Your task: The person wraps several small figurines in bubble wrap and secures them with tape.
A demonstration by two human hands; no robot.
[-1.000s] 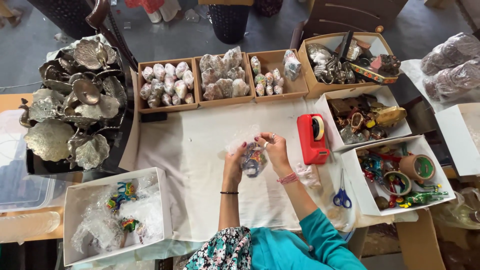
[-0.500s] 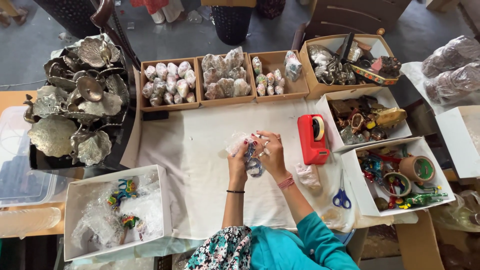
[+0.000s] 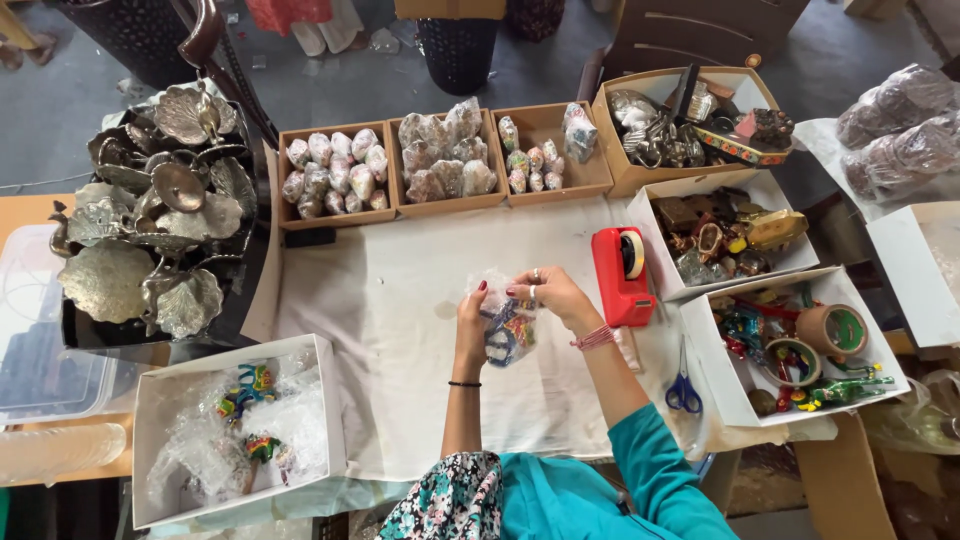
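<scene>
Head view shows me the white cloth (image 3: 400,300) spread over the table as the work surface, with boxes ringed round it within arm's reach. At upper left a heap of metal trays (image 3: 150,220) sits off the cloth. Along the top edge three brown boxes (image 3: 440,160) hold wrapped pieces, and at lower left a white box (image 3: 235,430) holds bubble wrap and coloured figures. The red tape dispenser (image 3: 622,275) stands just right of centre, close to my right hand (image 3: 555,295), with blue scissors (image 3: 684,392) lower right. At centre both hands hold a small colourful trinket (image 3: 505,330) in clear wrap, lifted above the cloth. My left hand (image 3: 470,325) grips its left side, fingers curled shut round it; the right pinches the wrap at its top. I judge the trinket's long axis runs roughly up-down in frame, tilted slightly right at top; which end leads I cannot tell.
</scene>
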